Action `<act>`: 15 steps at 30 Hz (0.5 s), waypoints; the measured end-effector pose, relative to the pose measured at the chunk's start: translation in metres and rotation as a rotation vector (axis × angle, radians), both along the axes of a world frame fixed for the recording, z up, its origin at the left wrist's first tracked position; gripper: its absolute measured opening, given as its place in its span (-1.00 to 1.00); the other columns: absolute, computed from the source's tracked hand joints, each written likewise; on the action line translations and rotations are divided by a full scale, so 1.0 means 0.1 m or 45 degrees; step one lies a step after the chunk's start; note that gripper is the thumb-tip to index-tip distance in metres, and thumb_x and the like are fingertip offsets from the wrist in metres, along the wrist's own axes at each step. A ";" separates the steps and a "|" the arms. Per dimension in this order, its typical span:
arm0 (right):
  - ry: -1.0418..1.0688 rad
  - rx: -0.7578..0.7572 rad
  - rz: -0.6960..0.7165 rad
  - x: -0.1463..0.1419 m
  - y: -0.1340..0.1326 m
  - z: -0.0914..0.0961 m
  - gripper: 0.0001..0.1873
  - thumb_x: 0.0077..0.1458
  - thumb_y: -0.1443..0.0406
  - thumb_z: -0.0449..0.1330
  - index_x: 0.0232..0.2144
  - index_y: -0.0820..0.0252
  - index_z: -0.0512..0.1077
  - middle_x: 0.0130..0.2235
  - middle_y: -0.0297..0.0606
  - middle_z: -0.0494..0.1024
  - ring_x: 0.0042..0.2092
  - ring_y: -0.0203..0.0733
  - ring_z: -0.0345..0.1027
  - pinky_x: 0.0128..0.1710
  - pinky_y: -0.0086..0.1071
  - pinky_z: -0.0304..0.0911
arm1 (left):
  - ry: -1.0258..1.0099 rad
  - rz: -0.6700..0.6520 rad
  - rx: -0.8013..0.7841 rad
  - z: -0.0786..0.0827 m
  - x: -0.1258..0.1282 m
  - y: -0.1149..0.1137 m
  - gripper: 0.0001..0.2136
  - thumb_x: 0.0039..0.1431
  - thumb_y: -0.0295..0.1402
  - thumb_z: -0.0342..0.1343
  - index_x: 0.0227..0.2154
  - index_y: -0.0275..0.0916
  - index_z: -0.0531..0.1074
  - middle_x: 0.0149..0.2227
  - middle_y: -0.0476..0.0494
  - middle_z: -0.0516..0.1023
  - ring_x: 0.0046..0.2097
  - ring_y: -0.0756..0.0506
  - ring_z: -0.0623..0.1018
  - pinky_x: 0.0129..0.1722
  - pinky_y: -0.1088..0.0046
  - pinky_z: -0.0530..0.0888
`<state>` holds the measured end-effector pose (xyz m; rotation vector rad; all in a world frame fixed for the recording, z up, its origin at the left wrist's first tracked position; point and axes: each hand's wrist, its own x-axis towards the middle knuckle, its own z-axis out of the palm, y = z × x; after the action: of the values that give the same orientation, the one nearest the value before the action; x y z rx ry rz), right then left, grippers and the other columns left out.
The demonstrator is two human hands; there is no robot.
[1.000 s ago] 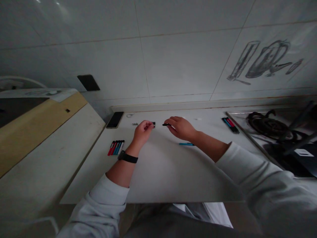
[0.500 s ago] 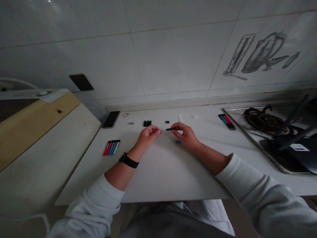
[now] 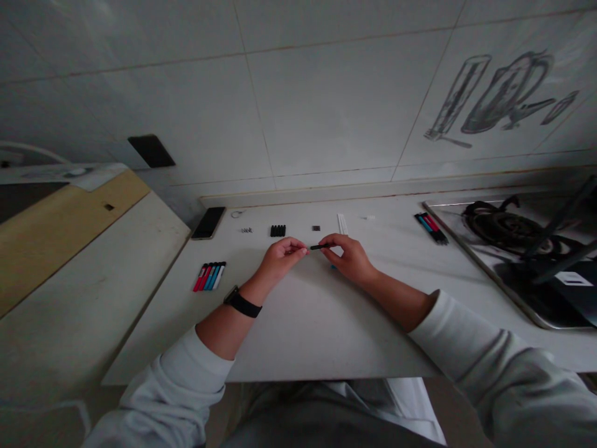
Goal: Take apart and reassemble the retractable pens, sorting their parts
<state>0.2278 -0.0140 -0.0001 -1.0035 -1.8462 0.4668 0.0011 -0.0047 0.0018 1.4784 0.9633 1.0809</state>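
My right hand pinches a slim black pen part that points left. Against its left end are the closed fingertips of my left hand, in a pinch. Whatever is between the left fingers is too small to make out. A blue piece lies under the right hand, mostly hidden. Just beyond the hands sit a row of short black pieces, a small dark block of pieces and thin white sticks. Several small springs lie farther left.
Red, blue and white pens lie in a row at left, below a phone. More coloured pens with black ends lie at right, beside a gas stove. A tiled wall closes off the back of the white counter.
The gap between my hands has closed: the black pen part now meets the left fingertips. My view has shifted slightly; the things on the counter stay in place.
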 end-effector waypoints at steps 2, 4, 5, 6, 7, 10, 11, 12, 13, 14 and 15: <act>-0.047 0.054 0.002 0.01 0.00 0.00 -0.88 0.23 0.29 0.24 -0.20 0.11 0.56 -0.23 -0.23 0.65 -0.20 -0.15 0.55 -0.11 -0.28 0.45 | 0.003 0.008 -0.009 -0.02 0.00 0.01 -0.77 0.09 -0.22 0.36 -0.30 -0.26 0.54 -0.28 -0.13 0.66 -0.23 -0.07 0.60 -0.13 0.37 0.49; -0.095 0.108 0.012 0.02 0.00 0.00 -0.88 0.24 0.31 0.22 -0.19 0.10 0.55 -0.22 -0.23 0.65 -0.19 -0.15 0.55 -0.11 -0.28 0.45 | -0.002 0.017 -0.023 -0.03 0.00 0.01 -0.76 0.06 -0.22 0.38 -0.31 -0.26 0.55 -0.30 -0.12 0.65 -0.25 -0.06 0.59 -0.14 0.38 0.48; -0.114 0.136 0.020 0.02 0.00 0.00 -0.88 0.25 0.31 0.22 -0.18 0.10 0.55 -0.22 -0.22 0.65 -0.18 -0.15 0.55 -0.10 -0.27 0.45 | -0.008 0.018 -0.035 -0.03 0.00 0.01 -0.76 0.05 -0.22 0.39 -0.31 -0.26 0.56 -0.30 -0.12 0.65 -0.25 -0.06 0.59 -0.15 0.38 0.48; -0.132 0.164 0.030 0.03 0.00 0.01 -0.88 0.26 0.32 0.21 -0.18 0.10 0.55 -0.21 -0.22 0.65 -0.17 -0.15 0.54 -0.09 -0.27 0.44 | -0.015 0.019 -0.049 -0.03 0.00 0.01 -0.75 0.04 -0.22 0.40 -0.31 -0.26 0.56 -0.30 -0.12 0.65 -0.26 -0.05 0.59 -0.15 0.39 0.48; -0.144 0.194 0.038 0.03 -0.01 0.01 -0.88 0.27 0.32 0.21 -0.17 0.10 0.55 -0.20 -0.21 0.65 -0.16 -0.14 0.54 -0.08 -0.26 0.44 | -0.023 0.019 -0.064 -0.03 0.00 0.01 -0.75 0.03 -0.22 0.40 -0.31 -0.26 0.56 -0.30 -0.12 0.65 -0.26 -0.05 0.58 -0.16 0.39 0.47; -0.173 0.280 0.053 0.03 -0.01 0.02 -0.87 0.30 0.32 0.20 -0.16 0.10 0.55 -0.19 -0.20 0.65 -0.14 -0.14 0.53 -0.06 -0.24 0.43 | -0.054 0.015 -0.118 0.00 0.01 0.00 -0.74 0.02 -0.22 0.41 -0.31 -0.27 0.57 -0.30 -0.13 0.65 -0.26 -0.05 0.58 -0.16 0.38 0.47; -0.185 0.301 0.058 0.03 -0.01 0.03 -0.87 0.30 0.32 0.20 -0.15 0.10 0.55 -0.19 -0.20 0.65 -0.14 -0.14 0.53 -0.06 -0.24 0.43 | -0.060 0.014 -0.132 0.01 0.01 -0.01 -0.74 0.01 -0.22 0.41 -0.31 -0.27 0.56 -0.30 -0.13 0.65 -0.27 -0.06 0.59 -0.16 0.38 0.47; -0.197 0.316 0.062 0.04 -0.02 0.03 -0.87 0.31 0.32 0.19 -0.15 0.10 0.55 -0.19 -0.20 0.65 -0.14 -0.14 0.53 -0.06 -0.24 0.42 | -0.062 0.012 -0.141 0.02 0.01 -0.01 -0.74 0.01 -0.22 0.41 -0.32 -0.27 0.56 -0.30 -0.13 0.65 -0.27 -0.06 0.59 -0.16 0.38 0.47; -0.207 0.325 0.066 0.04 -0.02 0.03 -0.86 0.32 0.32 0.18 -0.15 0.10 0.55 -0.19 -0.20 0.65 -0.14 -0.13 0.53 -0.06 -0.24 0.42 | -0.058 0.011 -0.145 0.03 0.00 -0.01 -0.73 0.00 -0.22 0.41 -0.32 -0.27 0.56 -0.30 -0.14 0.65 -0.27 -0.06 0.59 -0.16 0.38 0.47; -0.215 0.329 0.068 0.04 -0.02 0.04 -0.86 0.33 0.31 0.18 -0.15 0.10 0.55 -0.19 -0.20 0.65 -0.14 -0.13 0.53 -0.06 -0.24 0.42 | -0.051 0.008 -0.144 0.03 0.00 -0.01 -0.73 0.01 -0.22 0.41 -0.32 -0.27 0.55 -0.30 -0.14 0.65 -0.27 -0.06 0.59 -0.16 0.38 0.47; -0.222 0.327 0.064 0.05 -0.02 0.04 -0.85 0.33 0.30 0.18 -0.15 0.10 0.56 -0.19 -0.19 0.66 -0.13 -0.13 0.53 -0.06 -0.23 0.42 | -0.042 0.008 -0.137 0.03 0.00 -0.01 -0.73 0.01 -0.21 0.41 -0.33 -0.28 0.55 -0.30 -0.14 0.65 -0.27 -0.06 0.59 -0.17 0.38 0.47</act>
<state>0.2325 -0.0162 0.0042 -0.8461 -2.0302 0.1684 0.0013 -0.0058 0.0045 1.3673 0.9885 1.0389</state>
